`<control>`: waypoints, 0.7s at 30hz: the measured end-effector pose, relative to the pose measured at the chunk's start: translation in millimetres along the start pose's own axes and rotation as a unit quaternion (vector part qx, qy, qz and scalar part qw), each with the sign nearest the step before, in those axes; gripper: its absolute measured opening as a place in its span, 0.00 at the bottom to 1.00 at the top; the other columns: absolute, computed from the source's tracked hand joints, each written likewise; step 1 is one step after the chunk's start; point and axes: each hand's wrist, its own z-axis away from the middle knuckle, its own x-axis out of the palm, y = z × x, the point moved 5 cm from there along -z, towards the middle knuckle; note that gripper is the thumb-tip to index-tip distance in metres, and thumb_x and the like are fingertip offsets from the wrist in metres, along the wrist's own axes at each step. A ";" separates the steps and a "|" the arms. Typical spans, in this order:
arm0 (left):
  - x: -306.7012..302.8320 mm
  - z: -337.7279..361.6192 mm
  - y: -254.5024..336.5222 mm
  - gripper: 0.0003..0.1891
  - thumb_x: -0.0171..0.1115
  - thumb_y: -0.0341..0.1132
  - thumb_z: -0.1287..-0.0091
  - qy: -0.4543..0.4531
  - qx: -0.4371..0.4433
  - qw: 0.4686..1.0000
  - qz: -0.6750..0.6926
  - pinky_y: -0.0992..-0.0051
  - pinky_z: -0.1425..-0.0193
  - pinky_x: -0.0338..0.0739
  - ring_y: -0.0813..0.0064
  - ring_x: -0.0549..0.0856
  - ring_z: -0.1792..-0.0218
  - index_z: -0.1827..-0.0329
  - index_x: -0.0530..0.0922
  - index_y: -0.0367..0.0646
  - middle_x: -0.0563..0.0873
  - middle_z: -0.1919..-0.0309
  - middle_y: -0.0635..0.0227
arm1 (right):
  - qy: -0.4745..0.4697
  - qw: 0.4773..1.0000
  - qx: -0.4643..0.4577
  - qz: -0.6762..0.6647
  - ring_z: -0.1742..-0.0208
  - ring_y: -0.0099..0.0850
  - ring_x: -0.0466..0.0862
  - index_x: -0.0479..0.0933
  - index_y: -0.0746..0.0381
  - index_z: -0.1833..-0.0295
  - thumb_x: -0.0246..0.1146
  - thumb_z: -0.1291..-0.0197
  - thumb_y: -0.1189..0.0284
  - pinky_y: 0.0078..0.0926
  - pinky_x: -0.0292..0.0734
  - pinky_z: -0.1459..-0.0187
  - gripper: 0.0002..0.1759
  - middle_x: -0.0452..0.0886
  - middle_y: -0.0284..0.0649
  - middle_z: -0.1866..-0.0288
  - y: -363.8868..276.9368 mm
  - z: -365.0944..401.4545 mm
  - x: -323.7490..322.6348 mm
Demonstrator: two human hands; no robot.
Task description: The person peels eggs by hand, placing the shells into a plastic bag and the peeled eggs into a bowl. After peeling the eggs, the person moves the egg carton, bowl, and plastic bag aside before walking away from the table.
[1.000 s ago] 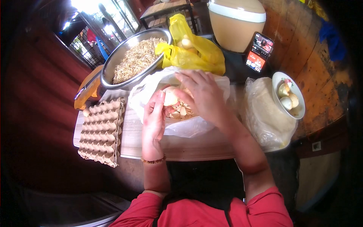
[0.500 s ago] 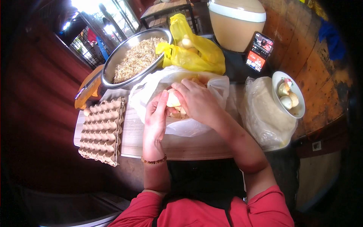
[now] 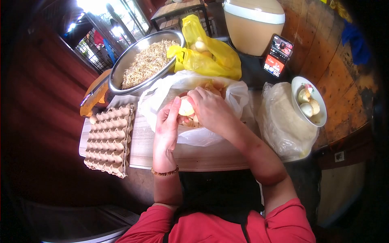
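Observation:
A pale, rounded egg (image 3: 186, 107) is held over a white plastic bag (image 3: 202, 137) that lies open on the table. My left hand (image 3: 168, 117) grips the egg from its left side, thumb on top. Bent fingers of my right hand (image 3: 210, 109) press against the egg's right side; whether they pinch a piece of shell is too small to tell. Broken shell pieces (image 3: 193, 121) lie in the bag beneath both hands.
An egg carton (image 3: 108, 139) lies at left. Behind are a steel bowl (image 3: 148, 65) of dried bits and a yellow bag (image 3: 219, 60) with eggs. At right are a phone (image 3: 278, 55), a clear bag (image 3: 283, 121) and a plate (image 3: 320, 115) holding eggs.
The fingers of my right hand have drawn back and curled slightly, showing more of the egg. My left hand has hardly moved. The bag's right edge has shifted a little.

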 end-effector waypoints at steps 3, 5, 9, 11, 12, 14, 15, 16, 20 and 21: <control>0.8 0.1 1.2 0.20 0.53 0.44 0.27 0.000 -0.006 1.000 0.004 0.84 0.64 0.71 0.83 0.79 0.68 0.50 0.80 0.33 0.85 0.66 0.67 | 0.003 1.000 0.004 -0.010 0.59 0.46 0.80 0.70 0.67 0.55 0.54 0.35 0.73 0.38 0.77 0.58 0.08 0.77 0.49 0.61 -0.3 0.0 -0.8; 2.0 -0.1 1.6 0.19 0.54 0.44 0.27 -0.010 -0.008 1.000 0.010 0.84 0.64 0.71 0.84 0.79 0.68 0.51 0.80 0.34 0.85 0.65 0.67 | -0.001 1.000 0.019 -0.016 0.58 0.46 0.80 0.70 0.66 0.55 0.53 0.34 0.73 0.37 0.76 0.57 0.07 0.76 0.49 0.61 -0.2 -0.2 -2.5; 2.3 -0.1 1.3 0.19 0.54 0.44 0.27 -0.007 -0.006 1.000 0.008 0.84 0.64 0.71 0.84 0.80 0.66 0.51 0.80 0.34 0.85 0.64 0.68 | 0.012 0.999 0.024 -0.025 0.58 0.46 0.80 0.69 0.66 0.55 0.53 0.34 0.73 0.38 0.76 0.57 0.07 0.76 0.49 0.61 0.0 0.1 -3.8; 1.8 -0.4 0.7 0.20 0.54 0.44 0.27 -0.005 -0.015 1.000 0.016 0.84 0.63 0.70 0.84 0.80 0.65 0.49 0.80 0.34 0.86 0.63 0.67 | 0.027 0.999 0.027 -0.026 0.58 0.47 0.80 0.70 0.66 0.55 0.52 0.34 0.74 0.38 0.76 0.57 0.07 0.76 0.49 0.60 0.6 -0.3 -3.7; 1.6 -0.8 1.1 0.20 0.54 0.44 0.27 -0.005 -0.014 1.000 0.016 0.84 0.63 0.70 0.84 0.80 0.65 0.49 0.80 0.34 0.86 0.63 0.67 | 0.027 0.999 0.026 -0.026 0.58 0.47 0.80 0.70 0.66 0.55 0.52 0.34 0.74 0.38 0.76 0.57 0.07 0.76 0.49 0.60 0.4 -0.4 -3.7; 2.1 -1.5 1.9 0.21 0.54 0.44 0.27 -0.014 -0.013 1.000 0.019 0.84 0.62 0.73 0.83 0.81 0.63 0.45 0.78 0.32 0.85 0.60 0.66 | 0.031 0.997 0.052 -0.057 0.58 0.49 0.79 0.71 0.66 0.55 0.52 0.34 0.74 0.39 0.76 0.56 0.07 0.76 0.49 0.59 2.8 -0.2 -4.0; 3.9 -1.0 3.5 0.21 0.54 0.44 0.27 -0.013 -0.013 1.000 0.019 0.84 0.62 0.73 0.83 0.81 0.63 0.45 0.78 0.32 0.85 0.60 0.66 | 0.031 0.997 0.051 -0.056 0.58 0.49 0.79 0.71 0.66 0.55 0.52 0.34 0.74 0.39 0.76 0.56 0.07 0.76 0.49 0.59 3.0 -0.2 -3.0; 6.8 0.1 6.0 0.22 0.54 0.44 0.27 -0.010 -0.012 0.999 0.036 0.84 0.60 0.75 0.83 0.81 0.62 0.43 0.76 0.32 0.85 0.58 0.65 | 0.054 0.995 0.055 -0.071 0.58 0.49 0.79 0.72 0.66 0.55 0.51 0.34 0.75 0.40 0.76 0.55 0.08 0.77 0.49 0.59 4.2 0.0 -3.5; 9.4 -1.5 8.4 0.23 0.52 0.43 0.26 -0.025 -0.007 0.996 0.085 0.84 0.58 0.79 0.82 0.83 0.58 0.40 0.73 0.30 0.84 0.54 0.64 | 0.122 0.981 0.078 -0.132 0.58 0.48 0.80 0.75 0.66 0.54 0.51 0.32 0.74 0.41 0.75 0.55 0.09 0.78 0.50 0.59 7.1 -1.5 -12.0; 9.2 -2.1 7.7 0.23 0.52 0.43 0.26 -0.025 -0.007 0.996 0.085 0.84 0.58 0.79 0.82 0.83 0.58 0.40 0.73 0.30 0.84 0.54 0.64 | 0.122 0.981 0.078 -0.131 0.58 0.48 0.80 0.75 0.66 0.54 0.51 0.32 0.74 0.41 0.75 0.55 0.09 0.78 0.50 0.59 7.2 -2.4 -13.6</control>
